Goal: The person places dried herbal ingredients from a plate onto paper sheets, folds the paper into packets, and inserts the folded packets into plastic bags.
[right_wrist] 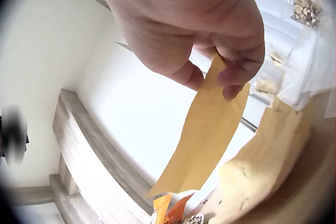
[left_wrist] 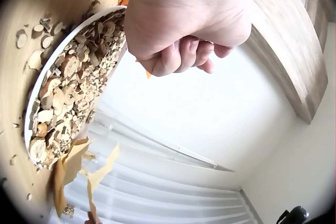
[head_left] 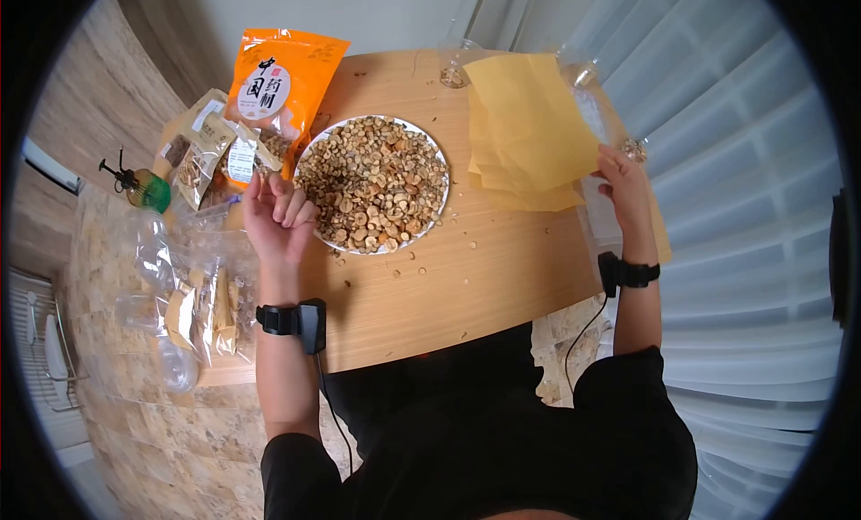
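My right hand point(head_left: 625, 193) pinches the edge of a yellow-brown paper sheet point(right_wrist: 207, 129) between thumb and fingers. The sheet hangs over more of the same paper point(right_wrist: 262, 166), a loose stack on the right side of the table. My left hand point(head_left: 280, 220) is raised at the left edge of a white plate point(left_wrist: 30, 113), its fingers loosely curled around nothing. Dried herb slices point(head_left: 377, 179), pale and brown, heap the plate.
An orange printed pouch point(head_left: 289, 81) stands behind the plate. Clear packets point(head_left: 202, 148), a green spray bottle point(head_left: 148, 190) and crumpled plastic packaging point(head_left: 206, 291) lie leftward. A clear cup point(head_left: 455, 72) stands at the back. Stray slices dot the wooden table point(head_left: 484, 287); white curtains point(head_left: 735, 206) hang on the right.
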A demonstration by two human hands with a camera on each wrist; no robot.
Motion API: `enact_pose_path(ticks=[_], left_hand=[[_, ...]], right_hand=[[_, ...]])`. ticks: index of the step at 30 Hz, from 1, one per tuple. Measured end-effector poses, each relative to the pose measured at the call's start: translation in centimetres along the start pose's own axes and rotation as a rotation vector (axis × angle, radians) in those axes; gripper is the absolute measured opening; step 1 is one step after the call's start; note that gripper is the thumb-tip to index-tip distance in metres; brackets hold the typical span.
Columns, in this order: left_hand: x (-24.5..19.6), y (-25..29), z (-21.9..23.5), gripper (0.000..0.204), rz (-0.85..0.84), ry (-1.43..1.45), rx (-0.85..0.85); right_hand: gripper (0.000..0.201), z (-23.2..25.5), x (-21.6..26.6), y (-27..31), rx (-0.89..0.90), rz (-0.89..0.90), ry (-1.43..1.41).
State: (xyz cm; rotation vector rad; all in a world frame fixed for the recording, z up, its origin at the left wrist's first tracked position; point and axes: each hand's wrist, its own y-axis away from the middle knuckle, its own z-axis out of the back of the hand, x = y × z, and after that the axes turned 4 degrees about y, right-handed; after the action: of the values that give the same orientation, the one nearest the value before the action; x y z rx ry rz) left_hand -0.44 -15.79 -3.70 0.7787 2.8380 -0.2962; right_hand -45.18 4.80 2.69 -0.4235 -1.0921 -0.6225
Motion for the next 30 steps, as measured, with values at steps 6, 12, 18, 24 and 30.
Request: enact_pose_path(ticks=[6, 12, 18, 24, 30], left_hand=[[-0.2, 0.0, 0.5, 0.030, -0.004, 0.006, 0.011], [-0.4, 0.0, 1.0, 0.030, 0.023, 0.011, 0.021], [-0.3, -0.1, 1.3, 0.027, 0.040, -0.015, 0.039], [1.5, 0.3, 0.0, 0.014, 0.015, -0.807, 0.130], [4.7, 1.1, -3.1, 0.037, -0.289, -1.817, 0.554]], right_hand=[[0.044, -1.2, -2.1, 2.8, 0.132, 0.025, 0.182], [0.033, -3.2, 5.6, 6.3, 0.361, 0.063, 0.674], [0.027, -9.7, 4.8, 9.5, 0.655, 0.541, 0.643], [0.019, -14.8, 2.7, 10.0, 0.713, 0.722, 0.687], [0.011, -15.6, 1.1, 8.6, 0.757, 0.676, 0.695]])
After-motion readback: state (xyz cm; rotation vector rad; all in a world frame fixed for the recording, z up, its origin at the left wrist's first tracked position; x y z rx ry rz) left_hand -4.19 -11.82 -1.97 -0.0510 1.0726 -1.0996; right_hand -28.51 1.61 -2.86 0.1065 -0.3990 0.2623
